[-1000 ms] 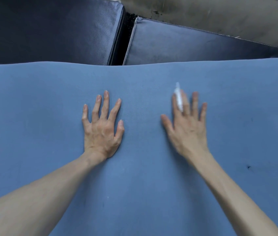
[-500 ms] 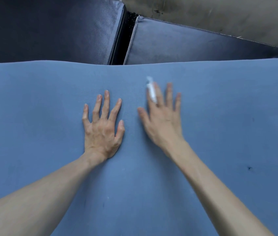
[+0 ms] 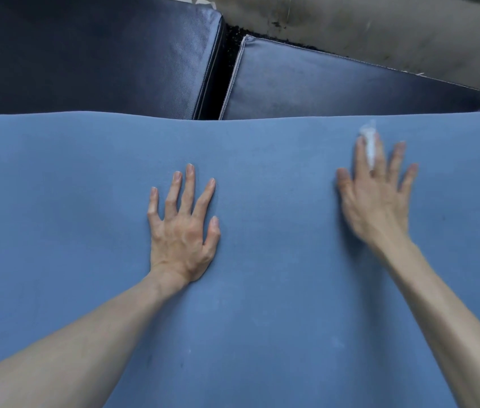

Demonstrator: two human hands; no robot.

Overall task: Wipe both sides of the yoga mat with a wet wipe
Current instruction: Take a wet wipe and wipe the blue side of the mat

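Note:
The blue yoga mat (image 3: 262, 319) lies spread flat and fills most of the view. My left hand (image 3: 183, 228) rests palm down on its middle with the fingers spread and straight. My right hand (image 3: 377, 198) lies flat on the mat further right, blurred by motion. A white wet wipe (image 3: 369, 145) pokes up between its index and middle fingers, which pinch it; the rest of the wipe is hidden under the hand.
Beyond the mat's far edge lie two dark padded floor mats (image 3: 85, 54) (image 3: 336, 86) with a narrow gap (image 3: 221, 78) between them. A stained grey surface (image 3: 380, 25) runs along the top right.
My right hand with the wipe slid left toward the left hand, then swept far to the right across the mat. My left hand stayed in place.

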